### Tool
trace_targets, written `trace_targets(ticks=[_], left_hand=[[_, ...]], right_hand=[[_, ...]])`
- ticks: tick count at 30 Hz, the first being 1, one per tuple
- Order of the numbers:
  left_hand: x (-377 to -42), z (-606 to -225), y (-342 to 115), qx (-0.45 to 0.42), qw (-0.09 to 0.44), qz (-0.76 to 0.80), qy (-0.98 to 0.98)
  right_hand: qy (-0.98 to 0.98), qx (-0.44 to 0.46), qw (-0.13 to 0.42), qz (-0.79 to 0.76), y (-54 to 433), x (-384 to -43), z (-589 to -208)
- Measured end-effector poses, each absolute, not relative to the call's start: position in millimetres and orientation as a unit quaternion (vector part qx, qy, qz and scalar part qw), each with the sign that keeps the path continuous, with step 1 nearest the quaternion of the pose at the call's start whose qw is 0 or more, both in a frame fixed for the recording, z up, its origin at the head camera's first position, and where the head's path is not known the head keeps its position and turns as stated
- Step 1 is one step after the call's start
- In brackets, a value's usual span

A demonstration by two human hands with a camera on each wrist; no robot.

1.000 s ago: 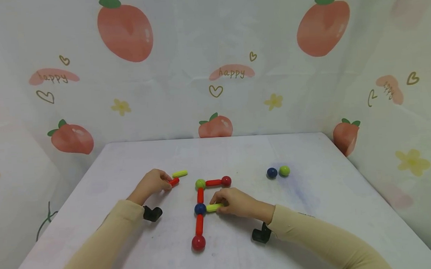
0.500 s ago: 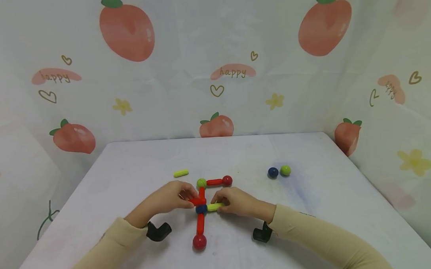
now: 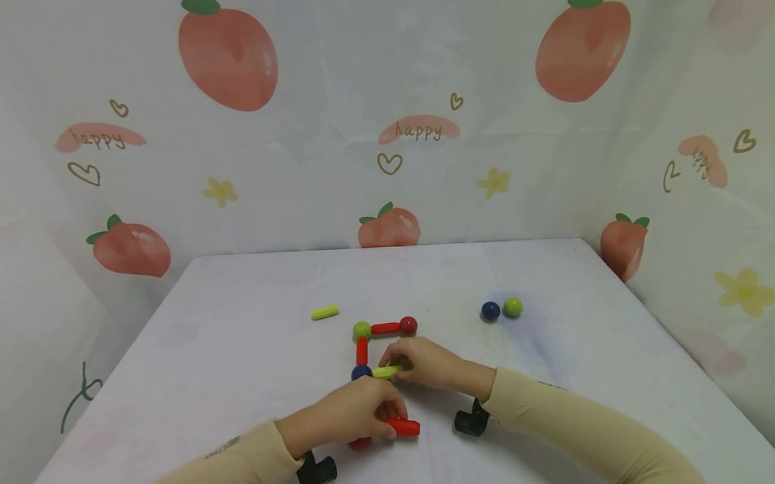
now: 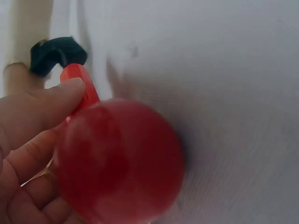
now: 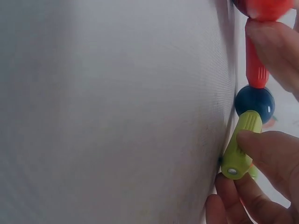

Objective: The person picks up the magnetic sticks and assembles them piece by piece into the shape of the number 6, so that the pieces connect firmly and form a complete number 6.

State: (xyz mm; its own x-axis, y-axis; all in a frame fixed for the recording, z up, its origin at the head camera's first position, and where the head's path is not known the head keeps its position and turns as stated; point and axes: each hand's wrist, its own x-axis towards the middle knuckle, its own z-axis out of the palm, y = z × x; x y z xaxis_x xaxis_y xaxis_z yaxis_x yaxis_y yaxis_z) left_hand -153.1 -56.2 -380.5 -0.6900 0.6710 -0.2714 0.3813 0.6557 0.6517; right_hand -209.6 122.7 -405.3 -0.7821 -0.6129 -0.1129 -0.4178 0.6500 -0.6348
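Observation:
My left hand (image 3: 351, 414) pinches a red rod (image 3: 405, 427) between thumb and fingers, low over the table. In the left wrist view, a large red ball (image 4: 121, 161) stands in front of that rod. My right hand (image 3: 433, 365) pinches a yellow-green rod (image 5: 240, 144) whose far end meets a dark blue ball (image 3: 361, 372). From the blue ball, another red rod (image 3: 362, 351) runs back to a green ball (image 3: 361, 330). A sideways red rod (image 3: 385, 328) links the green ball to a second red ball (image 3: 408, 325). My left hand covers most of the structure's near part.
A loose yellow-green rod (image 3: 325, 312) lies at the back left of the white table (image 3: 235, 297). Farther right, a loose blue ball (image 3: 490, 311) and a green ball (image 3: 513, 307) sit side by side. Black wrist cameras (image 3: 472, 419) hang under both wrists.
My left hand has carried the red rod from the left, past the blue ball, to the near red ball. My right hand has stayed on its yellow-green rod.

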Motion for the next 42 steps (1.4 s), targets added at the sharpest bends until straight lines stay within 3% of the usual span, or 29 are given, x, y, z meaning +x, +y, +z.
trace_targets(ticks=[24, 31, 37, 42], left_hand=[[-149.0, -385.4, -43.4, 0.339, 0.231, 0.217, 0.886], [-150.8, -374.6, -52.6, 0.310, 0.243, 0.262, 0.881], [-163.0, -359.5, -72.1, 0.278, 0.181, 0.324, 0.886], [-173.8, -356.4, -86.8, 0.189, 0.121, 0.328, 0.917]], right_hand=[[0.898, -0.290, 0.152, -0.293, 122.1, -207.5, -403.3], [0.898, -0.292, 0.152, -0.292, 121.7, -207.7, -403.3], [0.892, -0.312, 0.138, -0.298, 122.4, -209.2, -404.2], [0.889, -0.305, 0.151, -0.305, 122.5, -210.0, -404.5]])
